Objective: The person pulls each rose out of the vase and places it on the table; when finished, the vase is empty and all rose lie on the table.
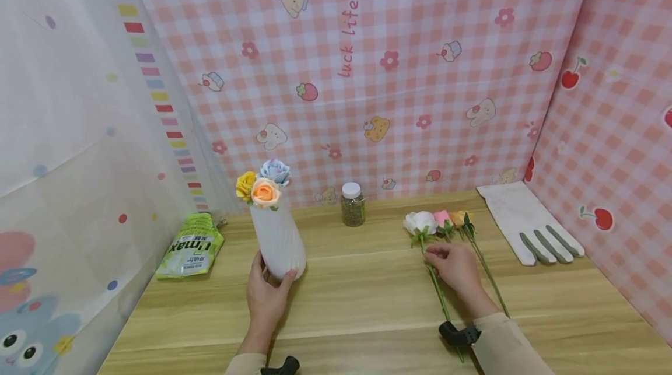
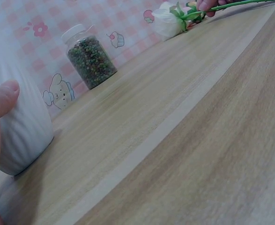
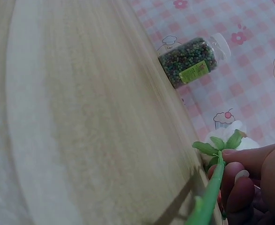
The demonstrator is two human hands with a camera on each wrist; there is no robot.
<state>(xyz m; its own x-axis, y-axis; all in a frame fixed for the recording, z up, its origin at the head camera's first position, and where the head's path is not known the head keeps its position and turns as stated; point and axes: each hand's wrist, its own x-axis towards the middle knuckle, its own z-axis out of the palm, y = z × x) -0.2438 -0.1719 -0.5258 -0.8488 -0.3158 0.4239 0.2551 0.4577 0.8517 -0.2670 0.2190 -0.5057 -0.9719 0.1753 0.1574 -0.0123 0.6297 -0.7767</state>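
We see the white rose [image 1: 418, 221] at the right part of the wooden table [image 1: 357, 311], its stem [image 1: 440, 293] pointing to the near edge; whether the bloom rests on the wood, we cannot tell. The right hand [image 1: 458, 270] pinches this stem just below the bloom, fingertips closed together upon it. The left hand [image 1: 269, 296] grasps the white ribbed vase [image 1: 278, 241] low on its body, the grip only as wide as the vase. In its mouth are a peach rose [image 1: 266, 193], a yellow rose [image 1: 244, 186] and a blue rose [image 1: 275, 171].

Just beside the white rose we find a pink rose [image 1: 442, 217] and an orange-yellow rose [image 1: 461, 218]. Between vase and white rose extends wide bare wood; behind it, a lidded jar [image 1: 353, 206] stands near the back edge. A glove [image 1: 506, 209] lies at the right edge, a green packet [image 1: 191, 246] at the left.

The right wrist view shows us the jar's label [image 3: 194, 72] more clearly; the left wrist view shows the thumb on the vase's ribs, while the vase's flowers appear only from the head.
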